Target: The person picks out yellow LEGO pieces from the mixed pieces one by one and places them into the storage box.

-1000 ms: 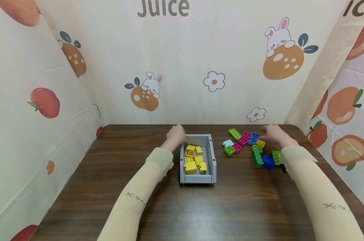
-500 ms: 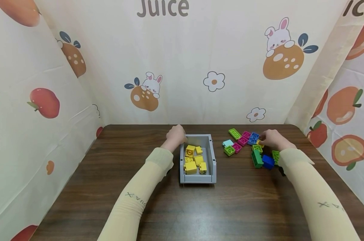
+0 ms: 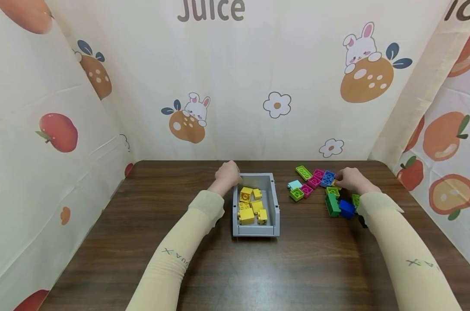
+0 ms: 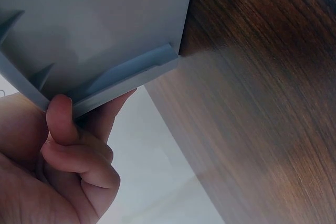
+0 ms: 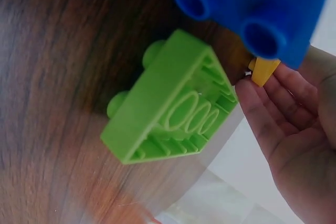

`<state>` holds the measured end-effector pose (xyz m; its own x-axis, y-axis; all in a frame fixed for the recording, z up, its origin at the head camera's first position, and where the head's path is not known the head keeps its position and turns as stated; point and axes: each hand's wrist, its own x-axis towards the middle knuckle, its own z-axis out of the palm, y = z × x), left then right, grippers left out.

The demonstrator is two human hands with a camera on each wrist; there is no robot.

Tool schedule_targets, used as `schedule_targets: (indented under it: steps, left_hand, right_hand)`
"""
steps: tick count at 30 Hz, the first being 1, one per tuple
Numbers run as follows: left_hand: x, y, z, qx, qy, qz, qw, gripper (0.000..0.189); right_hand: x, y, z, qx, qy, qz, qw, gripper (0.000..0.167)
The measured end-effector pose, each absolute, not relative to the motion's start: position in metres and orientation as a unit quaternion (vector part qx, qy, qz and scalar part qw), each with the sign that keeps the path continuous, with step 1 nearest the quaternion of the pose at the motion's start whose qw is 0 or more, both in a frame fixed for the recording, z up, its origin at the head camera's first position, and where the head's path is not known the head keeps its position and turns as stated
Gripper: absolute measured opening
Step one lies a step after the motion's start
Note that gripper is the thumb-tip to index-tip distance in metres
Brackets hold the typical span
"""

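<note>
My left hand (image 3: 227,173) grips the far left corner of a grey box (image 3: 256,231); in the left wrist view, curled fingers (image 4: 63,121) lie on its rim. Inside the box lie several yellow bricks (image 3: 246,216). Over the pile on the right, my right hand (image 3: 351,179) pinches an orange-yellow brick (image 3: 337,185), largely covered by the fingers. The right wrist view shows this brick (image 5: 264,71) at the fingertips, partly behind a blue brick (image 5: 252,3). A lime brick (image 5: 165,103) tips on its side nearby, underside showing.
Loose bricks lie right of the box: a lime one (image 3: 303,173), a pink one (image 3: 313,182), a light blue one (image 3: 294,184), a flat blue one (image 3: 328,178), a dark green one (image 3: 331,204) and a blue one (image 3: 347,209). Printed curtains (image 3: 235,129) surround the brown table (image 3: 219,276).
My right hand has come down and slightly left onto the orange-yellow brick, its fingers now covering most of it. The left hand and the box have stayed put.
</note>
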<state>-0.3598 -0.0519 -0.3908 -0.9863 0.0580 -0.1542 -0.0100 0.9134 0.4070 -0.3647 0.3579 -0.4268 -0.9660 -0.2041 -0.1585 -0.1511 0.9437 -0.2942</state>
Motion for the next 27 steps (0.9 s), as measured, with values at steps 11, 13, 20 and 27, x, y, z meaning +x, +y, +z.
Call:
schedule_targets:
  steps: [11, 13, 20, 27]
  left_hand:
    - [-0.361, -0.051, -0.391, 0.007, 0.977, 0.198, 0.083, 0.018]
    - [-0.362, -0.051, -0.39, 0.008, 0.976, 0.199, 0.085, 0.019]
    - [-0.361, -0.051, -0.391, 0.008, 0.976, 0.199, 0.083, 0.022]
    - [-0.36, -0.051, -0.391, 0.006, 0.976, 0.202, 0.081, 0.019]
  right_hand:
    - [-0.364, 0.356, -0.423, -0.089, 0.98, -0.143, 0.102, 0.025]
    - [-0.363, 0.355, -0.42, -0.088, 0.98, -0.148, 0.103, 0.024]
    - [-0.359, 0.351, -0.406, -0.081, 0.979, -0.151, 0.112, 0.021]
    - [-0.36, 0.347, -0.395, -0.106, 0.98, -0.135, 0.101, 0.017]
